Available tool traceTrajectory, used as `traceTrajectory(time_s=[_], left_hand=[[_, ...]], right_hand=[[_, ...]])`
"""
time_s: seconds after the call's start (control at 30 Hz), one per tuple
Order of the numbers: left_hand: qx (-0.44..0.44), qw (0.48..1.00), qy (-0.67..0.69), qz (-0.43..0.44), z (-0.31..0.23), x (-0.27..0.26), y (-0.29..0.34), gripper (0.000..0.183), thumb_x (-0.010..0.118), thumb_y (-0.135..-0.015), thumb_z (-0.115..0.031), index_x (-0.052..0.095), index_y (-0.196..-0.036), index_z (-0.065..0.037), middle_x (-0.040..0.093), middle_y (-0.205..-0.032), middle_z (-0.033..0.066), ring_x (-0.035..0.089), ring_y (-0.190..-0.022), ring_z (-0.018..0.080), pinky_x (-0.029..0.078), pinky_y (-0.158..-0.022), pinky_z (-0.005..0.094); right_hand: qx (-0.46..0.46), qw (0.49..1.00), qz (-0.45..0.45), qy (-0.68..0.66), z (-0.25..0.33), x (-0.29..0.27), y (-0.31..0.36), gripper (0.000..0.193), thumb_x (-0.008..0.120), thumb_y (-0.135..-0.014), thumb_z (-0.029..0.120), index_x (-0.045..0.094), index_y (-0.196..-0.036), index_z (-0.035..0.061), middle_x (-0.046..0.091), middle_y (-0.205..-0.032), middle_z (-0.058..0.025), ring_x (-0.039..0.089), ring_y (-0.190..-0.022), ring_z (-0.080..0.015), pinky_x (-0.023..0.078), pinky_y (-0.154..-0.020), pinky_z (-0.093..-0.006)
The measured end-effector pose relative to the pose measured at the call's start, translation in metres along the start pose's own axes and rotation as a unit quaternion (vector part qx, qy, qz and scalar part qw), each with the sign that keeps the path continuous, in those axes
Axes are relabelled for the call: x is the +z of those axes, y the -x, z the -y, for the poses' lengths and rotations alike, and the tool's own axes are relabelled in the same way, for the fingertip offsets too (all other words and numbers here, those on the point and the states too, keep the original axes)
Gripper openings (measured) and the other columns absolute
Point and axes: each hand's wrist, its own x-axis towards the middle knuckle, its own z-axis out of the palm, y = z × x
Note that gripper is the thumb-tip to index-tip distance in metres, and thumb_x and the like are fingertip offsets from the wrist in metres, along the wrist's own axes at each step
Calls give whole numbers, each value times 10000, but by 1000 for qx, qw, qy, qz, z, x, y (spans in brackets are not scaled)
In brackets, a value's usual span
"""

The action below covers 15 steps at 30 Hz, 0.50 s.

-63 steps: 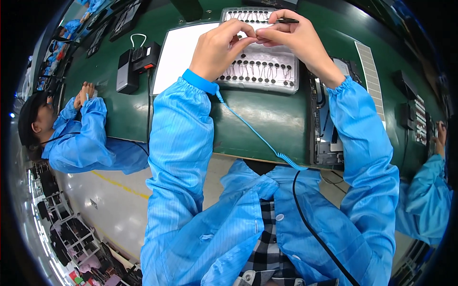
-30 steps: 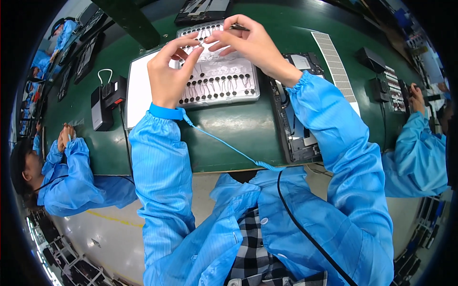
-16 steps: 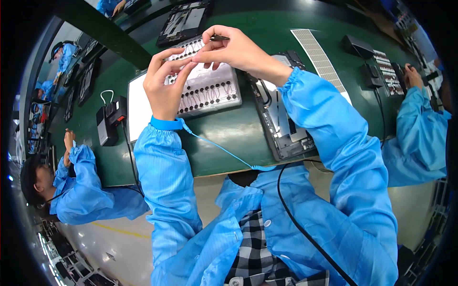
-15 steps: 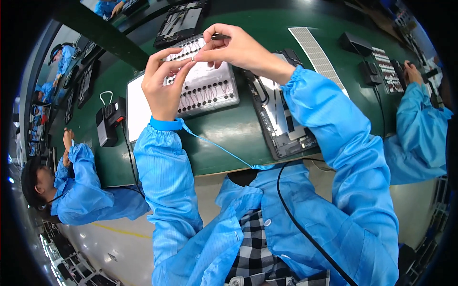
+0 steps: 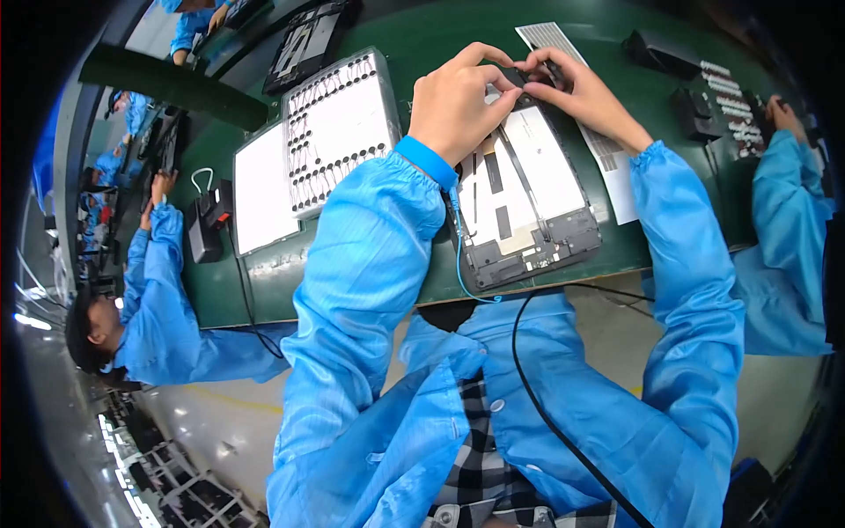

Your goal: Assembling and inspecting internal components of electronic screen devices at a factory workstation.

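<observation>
Hands [image 5: 458, 104] [image 5: 588, 99] | bunched close together over opened device [image 5: 528, 167], grip unclear | device markings [image 5: 532, 259] too small to read

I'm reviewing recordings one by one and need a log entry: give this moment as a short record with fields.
Workpiece: opened flat device on a green table, white inside showing
Left hand: over the device's far end, fingers bent; anything held is hidden
Right hand: close to the left, a dark slim tool apparently in its grip
Parts: small black rounds with wires, in rows in a tray left of the device
Left wrist: blue strap
Right of device: gridded strip
Others: blue-sleeved co-workers at both sides
</observation>
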Motion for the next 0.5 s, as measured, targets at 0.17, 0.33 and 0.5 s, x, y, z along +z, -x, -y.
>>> traceTrajectory(time_s=[0.17,0.33,0.5], left_hand=[[-58,997,55,15,-5,17,3,139,759,-811,-199,744,-811,-61,693,-1068,-45,665,-668,137,533,-616,275],[-47,996,68,33,-5,24,3,122,777,-805,-181,755,-810,-60,703,-1077,-17,690,-661,152,544,-607,262],[-3,999,28,24,-2,19,3,140,794,-797,-194,767,-822,-58,710,-1073,-6,696,-663,168,553,-617,266]], right_hand=[[-20,999,-21,-28,2,7,3,267,662,-940,208,583,-1175,109,596,-1011,34,490,-836,-50,378,-692,-216],[-12,1000,-14,14,-4,6,7,261,645,-953,210,573,-1181,105,603,-1012,19,528,-875,-79,416,-744,-234],[-13,1000,-1,4,-6,8,4,306,653,-950,221,549,-1216,113,593,-1055,6,536,-954,-98,433,-814,-255]])
